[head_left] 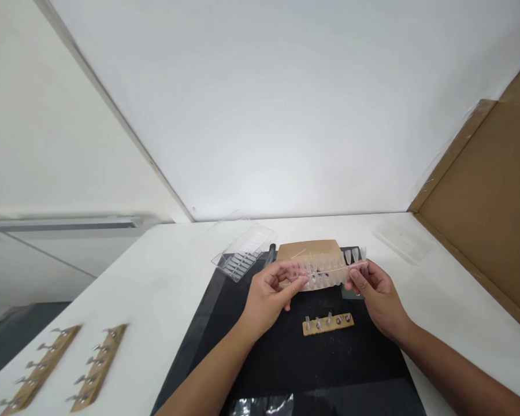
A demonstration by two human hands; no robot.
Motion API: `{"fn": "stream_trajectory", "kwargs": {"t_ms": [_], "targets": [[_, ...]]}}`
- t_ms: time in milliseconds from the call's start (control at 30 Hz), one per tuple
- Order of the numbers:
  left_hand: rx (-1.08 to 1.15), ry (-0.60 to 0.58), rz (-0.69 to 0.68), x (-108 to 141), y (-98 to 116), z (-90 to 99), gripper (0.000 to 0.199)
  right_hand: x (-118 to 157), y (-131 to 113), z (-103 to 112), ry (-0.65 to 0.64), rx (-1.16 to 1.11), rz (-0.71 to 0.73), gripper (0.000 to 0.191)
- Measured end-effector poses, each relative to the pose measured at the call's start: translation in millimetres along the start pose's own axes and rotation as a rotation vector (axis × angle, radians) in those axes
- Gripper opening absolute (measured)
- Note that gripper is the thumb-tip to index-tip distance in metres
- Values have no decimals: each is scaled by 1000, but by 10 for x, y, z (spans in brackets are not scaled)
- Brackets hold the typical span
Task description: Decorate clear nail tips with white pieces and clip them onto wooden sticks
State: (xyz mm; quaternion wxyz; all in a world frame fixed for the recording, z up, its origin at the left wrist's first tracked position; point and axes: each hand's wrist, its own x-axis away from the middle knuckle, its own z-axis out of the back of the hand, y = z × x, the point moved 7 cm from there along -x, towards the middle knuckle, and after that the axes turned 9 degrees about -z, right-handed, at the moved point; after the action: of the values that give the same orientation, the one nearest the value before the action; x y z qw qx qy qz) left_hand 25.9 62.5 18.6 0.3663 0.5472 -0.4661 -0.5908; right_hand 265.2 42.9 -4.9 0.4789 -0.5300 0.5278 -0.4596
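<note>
Between both hands a clear plastic strip (329, 274) with rows of nail tips is held up above a black mat (286, 358). My left hand (271, 292) pinches its left end between thumb and fingers. The right end is gripped by my right hand (379, 297), thumb in front. Behind the strip lies a tan board (309, 248), partly hidden. Nearer to me on the mat, a small wooden holder (328, 325) carries several upright pegs, some with clear tips on them.
A clear compartment tray (242, 257) lies at the mat's back left. Two wooden strips with metal pegs (43, 370) (99, 370) stand at the left on the white table (156, 300). A clear lid (401, 241) lies back right, beside a cardboard wall (489, 202).
</note>
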Motion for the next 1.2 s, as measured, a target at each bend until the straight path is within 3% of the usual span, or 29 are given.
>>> {"fn": "stream_trajectory", "kwargs": {"t_ms": [300, 533, 933, 1200], "targets": [[-18, 9, -64, 19, 47, -8, 32, -54, 65, 84, 20, -22, 5, 26], [-78, 42, -124, 27, 80, 35, 22, -51, -75, 56, 20, 71, 10, 30], [-57, 67, -40, 1, 16, 21, 32, -134, -124, 185, 48, 243, 78, 32], [-5, 50, -33, -6, -22, 3, 36, -126, -160, 180, 39, 188, 6, 38]]}}
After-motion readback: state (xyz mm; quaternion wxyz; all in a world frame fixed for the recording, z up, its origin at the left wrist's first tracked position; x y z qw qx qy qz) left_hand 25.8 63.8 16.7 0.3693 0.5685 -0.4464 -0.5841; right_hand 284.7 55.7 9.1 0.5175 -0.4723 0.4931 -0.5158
